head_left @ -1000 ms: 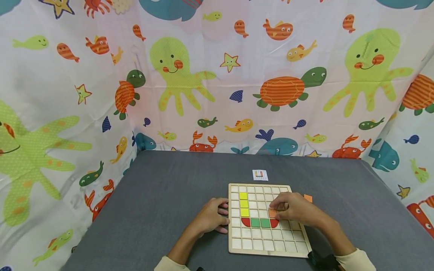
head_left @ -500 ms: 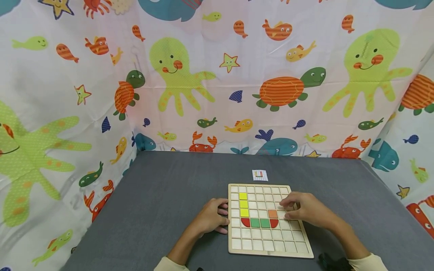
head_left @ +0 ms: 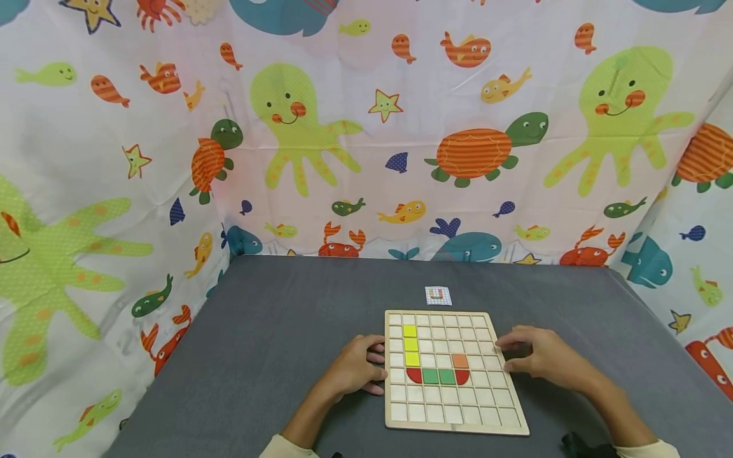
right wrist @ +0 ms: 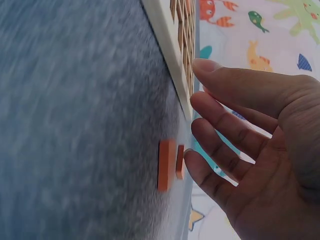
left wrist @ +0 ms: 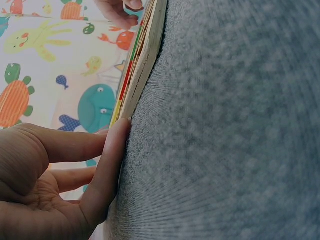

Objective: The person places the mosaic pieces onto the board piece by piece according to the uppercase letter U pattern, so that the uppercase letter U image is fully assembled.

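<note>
A wooden grid board (head_left: 429,429) lies flat on the grey table. On its cells sit yellow squares (head_left: 411,345), two green squares (head_left: 439,376), red rounded pieces (head_left: 414,376) and one orange square (head_left: 460,360). My left hand (head_left: 356,366) touches the board's left edge with thumb and fingers, as the left wrist view shows at the rim (left wrist: 145,65). By the right edge hovers my right hand (head_left: 544,356), fingers loosely bent and apart, holding nothing. Two orange pieces (right wrist: 166,165) lie on the table in the right wrist view; my hand hides them from the head view.
A small card (head_left: 438,296) with a coloured grid pattern lies behind the board. The grey tabletop (head_left: 309,305) spreads around it, with a sea-animal curtain (head_left: 412,152) along the back and sides.
My right hand has let go of the orange square, which now sits in its cell above the right red piece. That hand has moved right, off the grid. The left hand has stayed put.
</note>
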`<state>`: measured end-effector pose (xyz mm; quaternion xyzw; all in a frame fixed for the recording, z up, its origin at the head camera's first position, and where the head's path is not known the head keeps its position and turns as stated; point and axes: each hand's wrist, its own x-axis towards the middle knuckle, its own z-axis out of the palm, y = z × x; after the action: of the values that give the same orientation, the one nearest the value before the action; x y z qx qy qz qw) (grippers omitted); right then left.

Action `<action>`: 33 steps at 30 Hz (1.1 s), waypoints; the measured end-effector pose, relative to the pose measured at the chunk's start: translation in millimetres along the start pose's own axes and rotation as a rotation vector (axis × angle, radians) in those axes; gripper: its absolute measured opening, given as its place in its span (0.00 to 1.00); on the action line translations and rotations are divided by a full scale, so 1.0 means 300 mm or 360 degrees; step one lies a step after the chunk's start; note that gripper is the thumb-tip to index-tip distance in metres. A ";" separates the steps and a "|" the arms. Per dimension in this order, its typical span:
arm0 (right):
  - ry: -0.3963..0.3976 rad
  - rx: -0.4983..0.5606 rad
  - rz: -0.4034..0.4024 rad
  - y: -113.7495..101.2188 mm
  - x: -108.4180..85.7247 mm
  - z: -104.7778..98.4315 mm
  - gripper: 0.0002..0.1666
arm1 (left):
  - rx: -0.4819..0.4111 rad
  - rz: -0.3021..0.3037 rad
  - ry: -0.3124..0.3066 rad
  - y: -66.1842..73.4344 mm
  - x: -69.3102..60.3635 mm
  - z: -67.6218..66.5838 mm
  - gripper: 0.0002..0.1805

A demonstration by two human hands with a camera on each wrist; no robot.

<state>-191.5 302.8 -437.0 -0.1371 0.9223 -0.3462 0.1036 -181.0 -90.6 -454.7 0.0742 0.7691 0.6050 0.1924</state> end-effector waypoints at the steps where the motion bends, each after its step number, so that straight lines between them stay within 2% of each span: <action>1: 0.0002 -0.0006 0.0009 0.004 -0.006 -0.003 0.23 | -0.0001 -0.0002 -0.0001 -0.001 0.000 0.000 0.37; 6: 0.0025 -0.0100 0.0046 0.021 -0.026 -0.021 0.23 | 0.0000 -0.0002 -0.0001 -0.002 0.000 -0.001 0.37; 15: 0.0034 -0.0227 0.0018 0.076 -0.058 -0.047 0.22 | 0.0001 0.0002 0.0002 0.001 -0.004 -0.001 0.37; 33: -0.0009 -0.0235 0.0016 0.132 -0.106 -0.078 0.22 | 0.0005 -0.0002 0.0007 0.001 -0.001 0.001 0.37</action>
<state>-175.6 356.0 -443.1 -0.1408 0.9457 -0.2762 0.0975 -180.5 -90.4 -454.5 0.0727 0.7705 0.6038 0.1910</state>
